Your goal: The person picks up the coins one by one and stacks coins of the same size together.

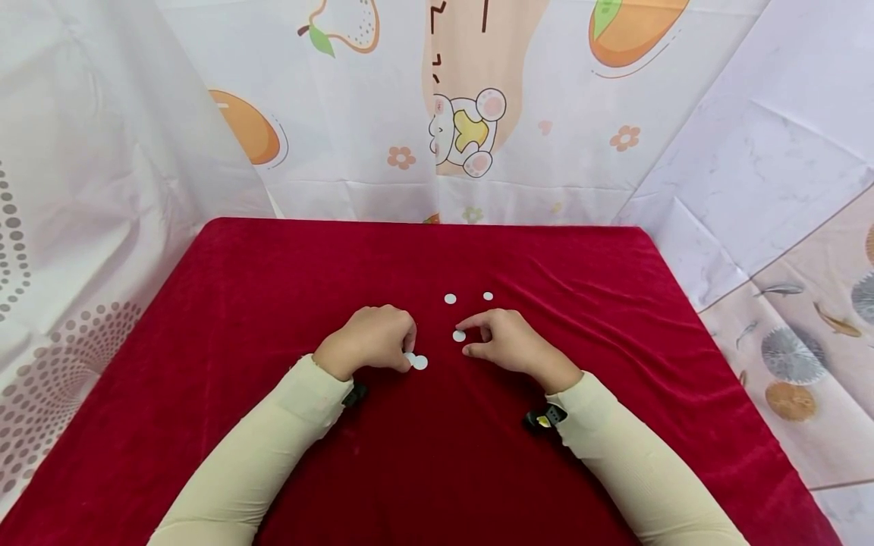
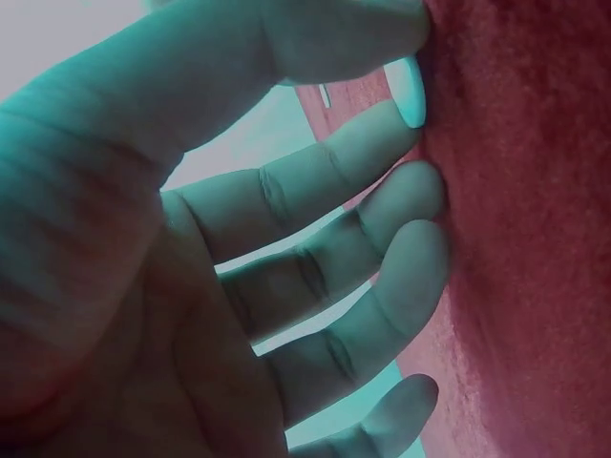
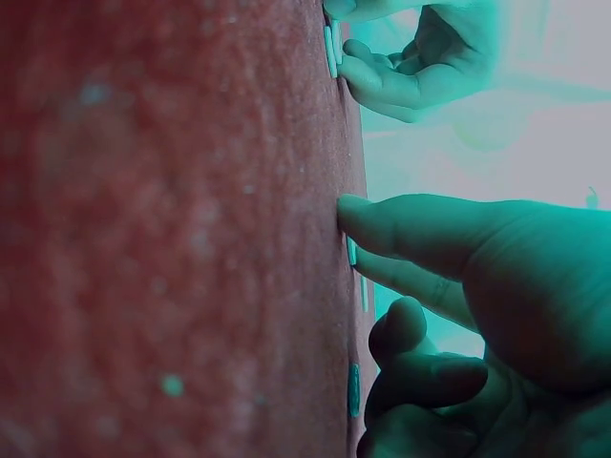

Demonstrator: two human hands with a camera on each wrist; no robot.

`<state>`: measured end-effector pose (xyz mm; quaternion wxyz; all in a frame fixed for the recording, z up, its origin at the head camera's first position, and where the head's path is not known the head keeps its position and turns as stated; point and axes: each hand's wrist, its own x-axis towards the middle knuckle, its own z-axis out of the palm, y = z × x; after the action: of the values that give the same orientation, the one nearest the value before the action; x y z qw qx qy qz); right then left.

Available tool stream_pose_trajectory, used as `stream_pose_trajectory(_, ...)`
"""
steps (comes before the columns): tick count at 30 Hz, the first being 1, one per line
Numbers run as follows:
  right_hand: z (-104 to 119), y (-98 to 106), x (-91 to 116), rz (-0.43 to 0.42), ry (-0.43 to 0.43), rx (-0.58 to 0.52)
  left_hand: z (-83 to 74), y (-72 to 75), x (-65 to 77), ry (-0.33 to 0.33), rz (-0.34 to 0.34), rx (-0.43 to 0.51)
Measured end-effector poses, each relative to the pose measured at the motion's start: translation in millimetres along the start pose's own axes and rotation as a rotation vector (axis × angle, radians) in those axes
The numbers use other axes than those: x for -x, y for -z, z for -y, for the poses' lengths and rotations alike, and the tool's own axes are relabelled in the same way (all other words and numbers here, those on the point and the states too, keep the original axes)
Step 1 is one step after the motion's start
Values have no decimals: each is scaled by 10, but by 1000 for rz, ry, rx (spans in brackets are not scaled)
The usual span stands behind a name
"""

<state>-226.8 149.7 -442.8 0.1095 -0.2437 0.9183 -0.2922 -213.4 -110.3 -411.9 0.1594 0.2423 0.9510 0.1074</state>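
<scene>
My left hand (image 1: 374, 335) pinches a small white disc (image 2: 408, 93) by its edges, between thumb and index finger, low over the red cloth. Just right of those fingertips lies a second white disc (image 1: 421, 362), which the held one partly overlaps in the head view. Across from it, my right hand (image 1: 510, 341) is spread around a third disc (image 1: 459, 336). Its index fingertip is right at the disc's far edge, while the thumb stands a little apart on the near side. The right hand's other fingers curl in toward the palm.
Two more white discs lie beyond the right hand, one (image 1: 450, 299) to the left and one (image 1: 488, 296) to the right. Red velvet cloth (image 1: 307, 265) covers the table, wrinkled at the right. Printed curtains (image 1: 341, 114) hang behind and at both sides.
</scene>
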Motion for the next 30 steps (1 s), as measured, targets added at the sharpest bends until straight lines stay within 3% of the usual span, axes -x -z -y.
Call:
stream_pose_trajectory(15,-26,-6,-1,-2,2,-16,3,15,21,6,20,48)
stream_pose_trajectory(30,-6,-7,1,-12,-10,-41,213,-3,-38,-48,119,300)
